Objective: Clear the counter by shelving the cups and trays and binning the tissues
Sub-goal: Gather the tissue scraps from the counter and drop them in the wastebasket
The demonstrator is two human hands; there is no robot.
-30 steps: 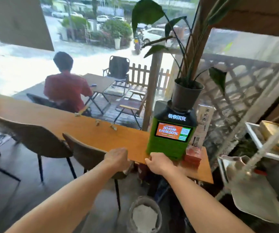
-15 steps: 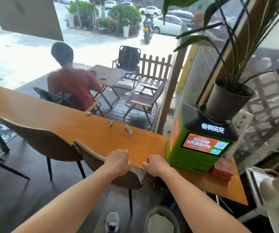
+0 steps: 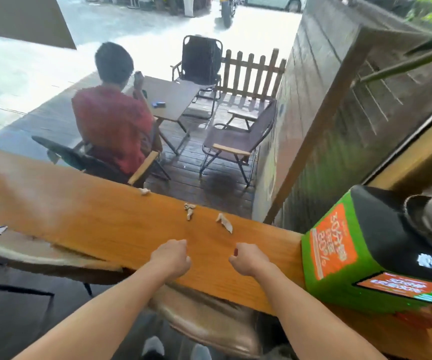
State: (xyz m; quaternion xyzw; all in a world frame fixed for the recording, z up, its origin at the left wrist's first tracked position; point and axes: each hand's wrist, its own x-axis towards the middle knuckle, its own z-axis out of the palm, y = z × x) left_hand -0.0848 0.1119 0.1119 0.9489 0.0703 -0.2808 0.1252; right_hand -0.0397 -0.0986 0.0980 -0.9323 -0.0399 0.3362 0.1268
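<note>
Key relation: three tissue scraps lie on the table (image 3: pixel 79 216), all beyond both grips, toward the far edge. None is touched yet.

Left grip (image 3: pixel 171 258) and right grip (image 3: pixel 248 259) sit over the near half of the table, knuckles up, fingers curled under into loose fists. Nothing shows in either, tho palms are hidden.

Near tissue (image 3: pixel 224 222): closest scrap, ahead of the right grip and a bit to its L, so it falls btwn the two grips but nearer the right. Long axis runs diagonal, far-left to near-right, w/ the near-right tip pointing roughly at the right grip.

Mid tissue (image 3: pixel 189 211): ahead of the left grip, slightly to its R, a bit farther out than the near one. Long axis approx straight away-to-near, so it's end-on to the left grip.

Far tissue (image 3: pixel 144 191): right at the table's far edge, off to the L, well apart from both grips. Left grip is the nearer one.

Judgement: next move is a short fwd reach, right grip to the near tissue, left grip to the mid one, fingers uncurling first. The far scrap likely needs a longer stretch w/ the left.

Green kiosk (image 3: pixel 339 255) stands on the table just R of the right grip, not in the reach path. No cups or trays in view.
</note>
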